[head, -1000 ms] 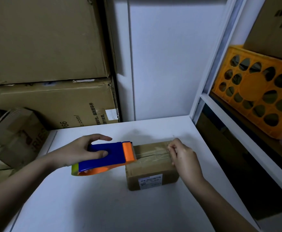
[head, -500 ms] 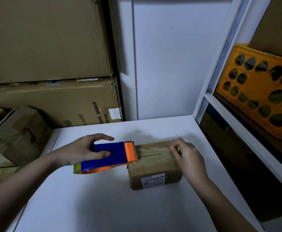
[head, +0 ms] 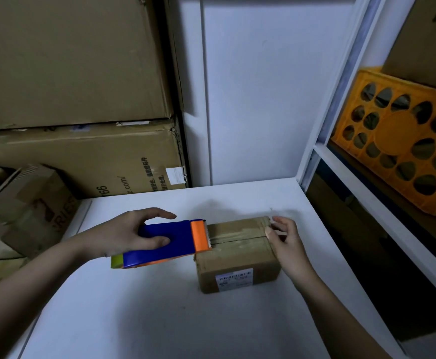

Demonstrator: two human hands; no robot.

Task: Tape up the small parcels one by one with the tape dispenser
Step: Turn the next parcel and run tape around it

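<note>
small brown cardboard parcel [head: 237,251] with a white printed label on its near face, resting on the white tabletop [head: 159,320], right of centre. strip of clear tape [head: 237,235] running across the parcel's top along the seam, from the dispenser's mouth to the right edge. blue and orange plastic tape dispenser [head: 165,242] lying level, orange cutter end touching the parcel's upper left edge, yellow-green end pointing left. left hand [head: 128,233] wrapped around the dispenser's blue body, thumb on the near side, fingers arched over the top. right hand [head: 286,244] at the parcel's right edge, thumb tip against the top right corner near the tape end, fingers loosely bent beside the right side; no clear grip on anything. large brown cardboard cartons [head: 77,104] stacked behind and to the left of the tabletop. orange perforated plastic crate [head: 398,141] on the white shelf [head: 367,193] to the right, well apart from the parcel.
</note>
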